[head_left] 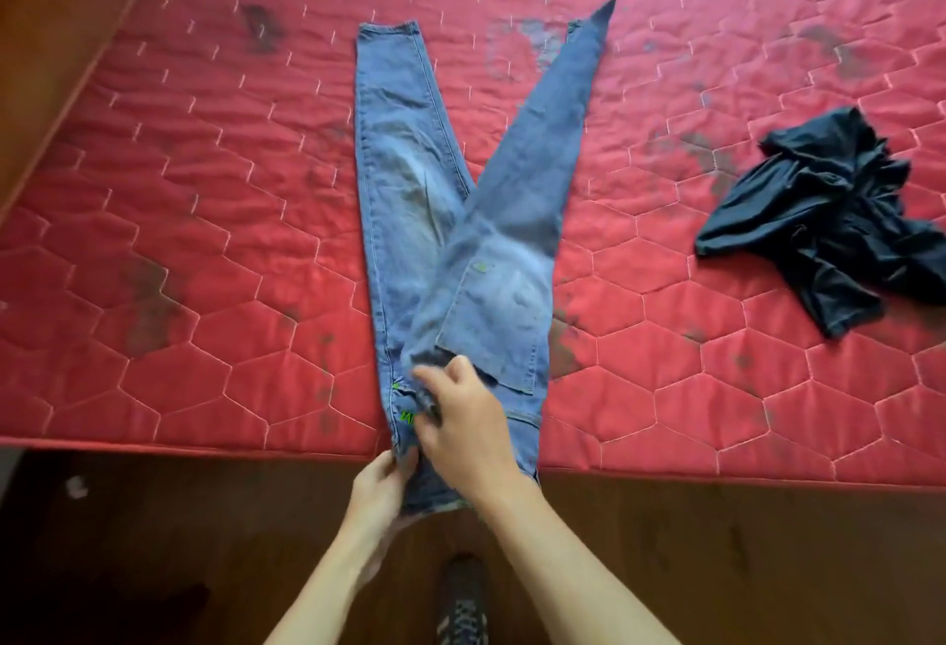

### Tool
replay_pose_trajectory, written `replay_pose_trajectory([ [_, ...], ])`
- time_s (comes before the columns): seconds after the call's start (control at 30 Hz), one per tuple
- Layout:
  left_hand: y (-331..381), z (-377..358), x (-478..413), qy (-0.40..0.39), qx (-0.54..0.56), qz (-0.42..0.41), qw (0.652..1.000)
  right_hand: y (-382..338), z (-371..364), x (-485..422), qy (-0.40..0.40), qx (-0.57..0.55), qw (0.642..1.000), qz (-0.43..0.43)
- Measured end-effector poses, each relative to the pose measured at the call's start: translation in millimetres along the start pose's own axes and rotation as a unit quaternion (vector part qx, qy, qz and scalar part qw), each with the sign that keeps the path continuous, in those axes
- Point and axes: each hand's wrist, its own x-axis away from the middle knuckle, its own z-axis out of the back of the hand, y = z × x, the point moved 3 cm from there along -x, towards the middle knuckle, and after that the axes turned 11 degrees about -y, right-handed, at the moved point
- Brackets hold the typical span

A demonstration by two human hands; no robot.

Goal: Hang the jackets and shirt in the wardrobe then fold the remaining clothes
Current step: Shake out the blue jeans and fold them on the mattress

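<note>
A pair of blue jeans (476, 235) lies on the red quilted mattress (205, 235), legs spread in a V pointing away from me, waist at the near edge. One half is folded over the other at the hips, back pocket up. My left hand (379, 488) grips the waistband where it hangs over the mattress edge. My right hand (460, 419) pinches the denim near the waist, just above the left hand. A crumpled dark navy garment (829, 214) lies at the right of the mattress, apart from both hands.
The mattress has dark stains across it. A wooden bed frame (56, 30) borders it at the left. Below the near edge is dark wooden floor (742, 557), with my shoe (460, 598) on it and a small white scrap (77, 485) at the left.
</note>
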Motion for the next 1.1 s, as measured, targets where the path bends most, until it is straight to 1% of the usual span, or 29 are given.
replay_pose_trajectory([
  [0.07, 2, -1, 2, -0.011, 0.089, 0.025, 0.996, 0, -27, 4, -0.059, 0.095, 0.994, 0.021],
  [0.13, 1, 1, 0, -0.042, 0.136, 0.047, 0.989, 9, -48, 16, -0.112, 0.137, 0.984, 0.013],
  [0.2, -2, 2, 0, -0.05, 0.13, 0.05, 0.989, 19, -62, 29, -0.16, 0.171, 0.972, 0.002],
  [0.23, -3, 2, 1, -0.049, 0.116, 0.047, 0.991, 22, -67, 35, -0.17, 0.19, 0.967, 0.004],
  [0.3, -6, 4, 0, -0.015, 0.055, 0.037, 0.998, 29, -72, 42, -0.179, 0.221, 0.959, 0.01],
  [0.37, -12, 9, -6, 0.008, 0.018, 0.036, 0.999, 35, -72, 45, -0.212, 0.189, 0.959, 0.007],
  [0.43, -18, 16, -11, 0.026, -0.021, 0.029, 0.999, 41, -70, 50, -0.285, 0.105, 0.953, -0.009],
  [0.47, -19, 19, -14, 0.035, -0.064, 0.021, 0.997, 45, -69, 52, -0.287, 0.071, 0.955, -0.01],
  [0.5, -21, 21, -15, 0.043, -0.118, 0.007, 0.992, 48, -66, 55, -0.27, 0.036, 0.962, -0.021],
  [0.53, -21, 21, -15, 0.056, -0.17, -0.008, 0.984, 53, -62, 57, -0.228, 0.01, 0.973, -0.033],
  [0.6, -19, 19, -7, 0.117, -0.243, -0.032, 0.962, 66, -49, 58, -0.098, 0.015, 0.993, -0.061],
  [0.63, -16, 18, -2, 0.151, -0.256, -0.052, 0.953, 74, -41, 57, -0.026, 0.038, 0.995, -0.09],
  [0.67, -14, 18, 1, 0.17, -0.268, -0.066, 0.946, 81, -33, 55, 0.032, 0.062, 0.989, -0.129],
  [0.7, -12, 16, 3, 0.177, -0.288, -0.07, 0.939, 87, -26, 52, 0.065, 0.086, 0.98, -0.169],
  [0.77, -16, 15, 0, 0.164, -0.322, -0.047, 0.931, 97, -19, 49, 0.078, 0.094, 0.965, -0.232],
  [0.83, -21, 20, -6, 0.143, -0.31, -0.03, 0.94, 105, -18, 48, 0.058, 0.056, 0.963, -0.258],
  [0.97, -33, 37, -7, 0.089, -0.231, -0.056, 0.967, 121, -10, 49, 0.041, -0.006, 0.967, -0.251],
  [1.03, -39, 40, -5, 0.091, -0.216, -0.052, 0.971, 127, -8, 48, 0.019, -0.013, 0.966, -0.256],
  [1.1, -44, 40, -11, 0.11, -0.203, -0.051, 0.972, 130, -9, 45, -0.003, -0.007, 0.966, -0.257],
])
